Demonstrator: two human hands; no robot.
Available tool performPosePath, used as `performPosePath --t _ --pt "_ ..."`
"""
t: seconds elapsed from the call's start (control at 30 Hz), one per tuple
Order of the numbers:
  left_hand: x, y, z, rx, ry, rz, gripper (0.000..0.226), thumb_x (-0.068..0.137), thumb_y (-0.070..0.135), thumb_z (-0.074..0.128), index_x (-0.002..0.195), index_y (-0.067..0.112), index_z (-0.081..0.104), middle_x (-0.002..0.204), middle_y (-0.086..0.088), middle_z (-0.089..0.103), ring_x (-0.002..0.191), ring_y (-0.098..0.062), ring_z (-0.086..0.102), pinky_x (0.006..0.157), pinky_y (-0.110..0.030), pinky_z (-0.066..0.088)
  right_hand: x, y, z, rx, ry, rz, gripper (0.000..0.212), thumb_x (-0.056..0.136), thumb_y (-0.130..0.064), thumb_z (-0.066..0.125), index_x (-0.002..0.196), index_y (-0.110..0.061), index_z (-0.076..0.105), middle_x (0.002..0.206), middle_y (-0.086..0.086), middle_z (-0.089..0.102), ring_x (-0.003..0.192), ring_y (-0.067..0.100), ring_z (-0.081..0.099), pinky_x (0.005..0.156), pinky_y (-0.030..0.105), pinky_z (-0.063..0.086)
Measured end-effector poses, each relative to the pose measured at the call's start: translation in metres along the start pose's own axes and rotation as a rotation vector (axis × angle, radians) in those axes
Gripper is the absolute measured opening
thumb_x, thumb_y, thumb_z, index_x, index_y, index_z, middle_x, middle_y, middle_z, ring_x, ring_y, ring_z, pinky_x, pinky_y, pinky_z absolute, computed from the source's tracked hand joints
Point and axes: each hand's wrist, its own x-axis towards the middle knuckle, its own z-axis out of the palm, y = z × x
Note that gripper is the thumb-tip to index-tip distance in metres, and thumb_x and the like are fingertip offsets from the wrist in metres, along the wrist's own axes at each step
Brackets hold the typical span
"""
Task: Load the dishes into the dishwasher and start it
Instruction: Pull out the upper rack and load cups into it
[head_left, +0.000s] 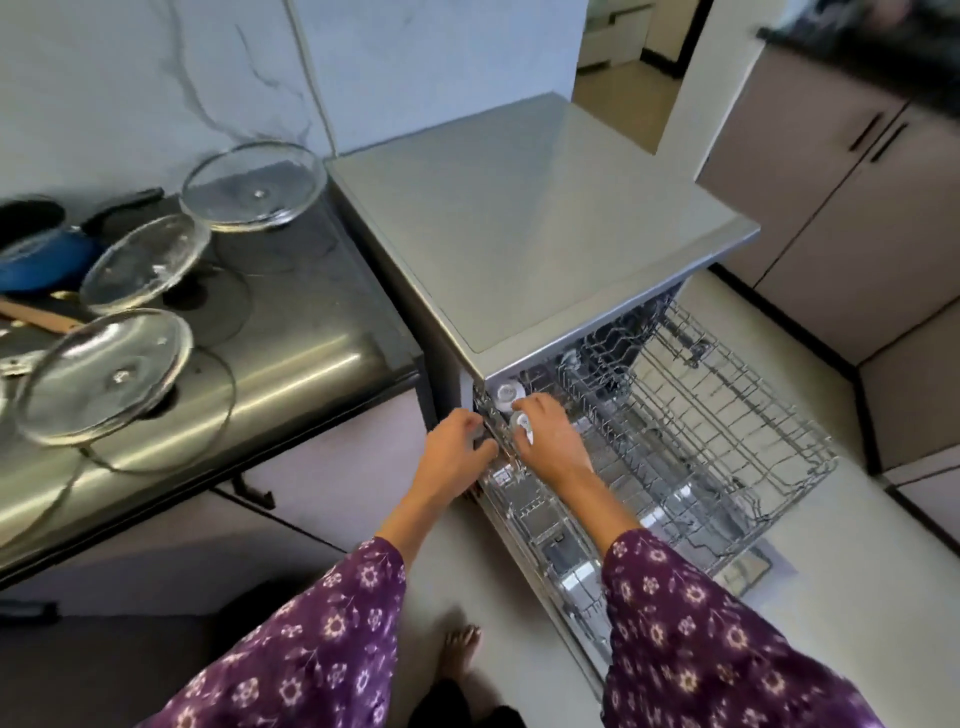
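At the near left corner of the upper rack (753, 441), pulled out of the dishwasher (519, 234), sits what looks like a small white cup (522, 427). The right hand (550, 441) curls over it, fingertips pinching its edge. A second white cup (505, 397) stands just beyond, close against the first. Both look light, stiff and smooth. Whether they are plastic or ceramic I cannot tell, so a firm pinch at the rim seems the safest hold. The left hand (460, 447) has its fingers curled at the rack's left rail, apparently gripping it to steady it. Farther left, glass lids (145, 265) lie on the stove (311, 312) beside a blue pan (36, 260). The lids are likely heavier, slippery and breakable, and best lifted by the edge.
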Motion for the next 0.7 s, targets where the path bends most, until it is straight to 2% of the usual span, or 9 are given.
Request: performPosePath --t 0.1,0.17,0.23,0.3,0.4,0.53,0.7 --pt "-0.03 0.002 -0.046 0.001 0.13 0.005 0.034 0.086 0.022 0.065 0.117 0.01 0.055 0.107 0.001 0.057 0.099 -0.014 0.054 0.078 -0.019 0.037 -0.011 -0.046 -0.016 0.033 -0.005 -0.11 0.033 0.091 -0.015 0.051 0.124 -0.009 0.053 0.125 0.008 0.05 0.115 0.023 0.05 0.096 0.037 0.046" --pt "-0.047 -0.003 -0.077 -0.017 0.19 -0.027 0.037 0.086 0.021 0.066 0.119 0.009 0.055 0.116 -0.004 0.059 0.107 -0.018 0.056 0.087 -0.025 0.042 -0.014 -0.08 -0.023 0.078 -0.025 -0.184 0.035 0.087 -0.011 0.053 0.122 -0.007 0.055 0.122 0.01 0.053 0.115 0.026 0.049 0.097 0.036 0.042" --pt "-0.064 -0.013 -0.111 -0.036 0.273 -0.058 0.041 0.084 0.02 0.068 0.121 0.008 0.054 0.12 -0.006 0.059 0.111 -0.02 0.056 0.089 -0.024 0.042 -0.014 -0.118 -0.027 0.086 -0.045 -0.28 0.034 0.084 -0.008 0.055 0.118 -0.004 0.057 0.118 0.013 0.054 0.113 0.028 0.05 0.096 0.033 0.037" --pt "-0.083 -0.024 -0.145 -0.05 0.341 -0.084 0.043 0.084 0.019 0.068 0.122 0.006 0.054 0.12 -0.007 0.059 0.112 -0.021 0.056 0.087 -0.02 0.039 -0.012 -0.157 -0.027 0.091 -0.057 -0.372 0.032 0.082 -0.006 0.056 0.114 -0.002 0.058 0.114 0.015 0.056 0.109 0.029 0.051 0.095 0.032 0.039" --pt "-0.115 -0.048 -0.198 -0.056 0.449 -0.13 0.041 0.085 0.021 0.068 0.121 0.006 0.053 0.118 -0.008 0.06 0.11 -0.021 0.057 0.087 -0.023 0.04 -0.008 -0.22 -0.022 0.107 -0.082 -0.503 0.027 0.081 -0.007 0.058 0.108 -0.002 0.06 0.107 0.013 0.057 0.102 0.028 0.055 0.09 0.035 0.046" --pt "-0.151 -0.083 -0.258 -0.092 0.603 -0.206 0.039 0.082 0.021 0.07 0.115 0.007 0.054 0.109 -0.006 0.06 0.099 -0.019 0.057 0.082 -0.024 0.042 -0.005 -0.299 -0.006 0.123 -0.111 -0.677 0.023 0.08 -0.007 0.06 0.102 -0.004 0.062 0.1 0.011 0.058 0.093 0.026 0.056 0.084 0.037 0.05" --pt "-0.193 -0.133 -0.327 -0.133 0.767 -0.308 0.043 0.081 0.02 0.07 0.118 0.006 0.053 0.11 -0.009 0.06 0.101 -0.021 0.056 0.087 -0.029 0.044 0.001 -0.399 0.031 0.095 -0.198 -0.854 0.025 0.083 -0.015 0.062 0.107 -0.008 0.062 0.105 0.008 0.06 0.1 0.023 0.056 0.088 0.036 0.049"
